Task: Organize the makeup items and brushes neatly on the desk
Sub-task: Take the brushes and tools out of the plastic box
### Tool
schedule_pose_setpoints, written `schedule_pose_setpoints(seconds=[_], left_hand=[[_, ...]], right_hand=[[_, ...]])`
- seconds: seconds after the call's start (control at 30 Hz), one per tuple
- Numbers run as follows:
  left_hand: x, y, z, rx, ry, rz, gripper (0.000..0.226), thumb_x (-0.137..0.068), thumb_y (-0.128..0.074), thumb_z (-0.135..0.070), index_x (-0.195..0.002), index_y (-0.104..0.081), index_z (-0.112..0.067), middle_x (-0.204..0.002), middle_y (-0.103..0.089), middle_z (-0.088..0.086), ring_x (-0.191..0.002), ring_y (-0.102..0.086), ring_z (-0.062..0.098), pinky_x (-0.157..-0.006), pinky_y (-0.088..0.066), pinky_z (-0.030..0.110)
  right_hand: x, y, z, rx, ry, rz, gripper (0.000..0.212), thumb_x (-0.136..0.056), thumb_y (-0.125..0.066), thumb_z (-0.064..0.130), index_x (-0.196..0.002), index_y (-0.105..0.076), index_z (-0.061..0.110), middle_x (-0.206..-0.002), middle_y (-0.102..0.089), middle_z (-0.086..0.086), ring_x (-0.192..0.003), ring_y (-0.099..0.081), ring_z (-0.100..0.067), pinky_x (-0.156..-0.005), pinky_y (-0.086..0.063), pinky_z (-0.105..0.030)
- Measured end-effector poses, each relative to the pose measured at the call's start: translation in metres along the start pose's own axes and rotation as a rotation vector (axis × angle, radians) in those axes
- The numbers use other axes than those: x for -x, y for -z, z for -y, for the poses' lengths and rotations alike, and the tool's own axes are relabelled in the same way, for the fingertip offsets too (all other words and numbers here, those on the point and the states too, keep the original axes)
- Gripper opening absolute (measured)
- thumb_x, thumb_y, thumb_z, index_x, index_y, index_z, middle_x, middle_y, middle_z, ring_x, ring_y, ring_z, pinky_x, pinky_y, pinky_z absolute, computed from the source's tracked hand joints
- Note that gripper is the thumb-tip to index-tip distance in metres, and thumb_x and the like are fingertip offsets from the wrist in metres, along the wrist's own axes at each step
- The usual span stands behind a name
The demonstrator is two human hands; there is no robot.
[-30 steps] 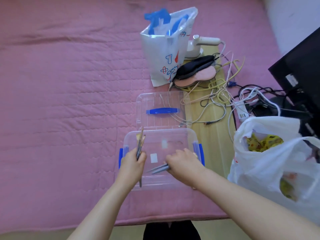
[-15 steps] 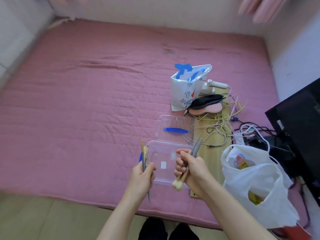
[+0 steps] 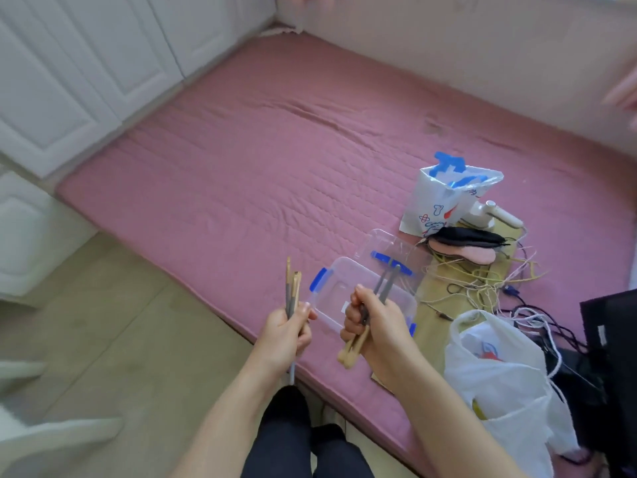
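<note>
My left hand (image 3: 284, 334) grips a bunch of thin makeup brushes (image 3: 292, 291), their tips pointing up and a grey handle sticking out below. My right hand (image 3: 377, 327) grips two or three more brushes (image 3: 387, 282), grey handles up and pale bristle heads (image 3: 348, 355) hanging down. Both hands hover at the near edge of a clear plastic box with blue clips (image 3: 336, 288), which lies on the pink mattress (image 3: 258, 184). The box's clear lid with a blue handle (image 3: 386, 246) lies just behind it.
A white printed bag (image 3: 444, 201), sleep masks (image 3: 468, 246) and a tangle of cables (image 3: 489, 284) lie to the right. A white plastic bag (image 3: 496, 370) stands at lower right, with a black monitor (image 3: 617, 346) beyond. White cabinets (image 3: 69, 81) line the left; pale floor (image 3: 103, 339) lies beside the mattress.
My right hand lifted its brushes out of the box and turned them bristles down. My view swung left and back, taking in the floor and cabinets.
</note>
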State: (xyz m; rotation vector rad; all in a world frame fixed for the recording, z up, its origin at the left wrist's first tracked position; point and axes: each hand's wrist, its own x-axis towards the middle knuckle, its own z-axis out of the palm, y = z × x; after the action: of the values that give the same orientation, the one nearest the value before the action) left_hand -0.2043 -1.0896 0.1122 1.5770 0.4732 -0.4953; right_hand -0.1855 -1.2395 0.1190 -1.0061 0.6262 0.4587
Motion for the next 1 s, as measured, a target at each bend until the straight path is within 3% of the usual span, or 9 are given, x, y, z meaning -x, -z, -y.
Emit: schedule_pose_setpoints(seconds=[0.13, 0.23, 0.47, 0.67, 0.77, 1.0], left_hand=[[0.037, 0.018, 0.01, 0.218, 0.013, -0.103, 0.024, -0.102, -0.041, -0.024, -0.091, -0.052, -0.006, -0.05, -0.028, -0.002, -0.044, -0.038, 0.017, -0.046, -0.037, 0.024], [0.065, 0.039, 0.016, 0.274, 0.006, -0.158, 0.022, -0.102, -0.041, -0.027, -0.093, -0.05, -0.008, -0.051, -0.028, -0.006, -0.037, -0.028, 0.011, -0.035, -0.026, 0.019], [0.105, 0.111, 0.035, 0.308, 0.01, -0.393, 0.031, -0.099, -0.045, -0.03, -0.108, -0.048, 0.0, -0.052, -0.028, -0.01, -0.039, -0.022, 0.007, -0.036, -0.018, 0.019], [0.128, 0.19, 0.055, 0.346, -0.027, -0.592, 0.035, -0.1, -0.033, -0.047, -0.105, -0.058, -0.023, -0.055, -0.033, -0.006, -0.041, -0.025, 0.009, -0.038, -0.021, 0.021], [0.14, 0.234, 0.064, 0.358, -0.042, -0.62, 0.038, -0.101, -0.027, -0.047, -0.106, -0.06, -0.029, -0.062, -0.032, 0.003, -0.042, -0.024, 0.011, -0.039, -0.021, 0.021], [0.167, 0.328, 0.081, 0.342, -0.046, -0.648, 0.04, -0.101, -0.031, -0.045, -0.098, -0.065, -0.025, -0.059, -0.035, -0.001, -0.044, -0.027, 0.011, -0.04, -0.021, 0.022]], right_hand=[[0.02, -0.022, -0.013, 0.103, -0.098, 0.106, 0.022, -0.095, -0.048, 0.014, -0.073, -0.051, 0.011, -0.055, -0.036, 0.0, -0.045, -0.029, -0.012, -0.045, -0.029, -0.025], [0.031, -0.043, -0.031, 0.256, -0.136, 0.147, 0.015, -0.094, -0.047, 0.009, -0.08, -0.051, 0.008, -0.054, -0.033, 0.001, -0.045, -0.027, -0.012, -0.045, -0.025, -0.025], [0.044, -0.11, -0.08, 0.575, -0.099, 0.27, 0.003, -0.095, -0.049, 0.012, -0.093, -0.051, 0.01, -0.057, -0.041, 0.003, -0.047, -0.031, -0.012, -0.044, -0.028, -0.024], [0.047, -0.195, -0.122, 0.605, -0.165, 0.413, 0.016, -0.097, -0.048, 0.018, -0.101, -0.057, 0.007, -0.056, -0.044, -0.001, -0.045, -0.033, -0.014, -0.044, -0.028, -0.025], [0.047, -0.239, -0.146, 0.664, -0.167, 0.467, 0.024, -0.097, -0.048, 0.029, -0.095, -0.06, 0.008, -0.056, -0.042, 0.0, -0.047, -0.033, -0.014, -0.045, -0.029, -0.026], [0.059, -0.329, -0.205, 0.675, -0.172, 0.533, 0.035, -0.095, -0.052, 0.039, -0.069, -0.057, 0.016, -0.056, -0.04, 0.002, -0.047, -0.035, -0.012, -0.045, -0.032, -0.025]])
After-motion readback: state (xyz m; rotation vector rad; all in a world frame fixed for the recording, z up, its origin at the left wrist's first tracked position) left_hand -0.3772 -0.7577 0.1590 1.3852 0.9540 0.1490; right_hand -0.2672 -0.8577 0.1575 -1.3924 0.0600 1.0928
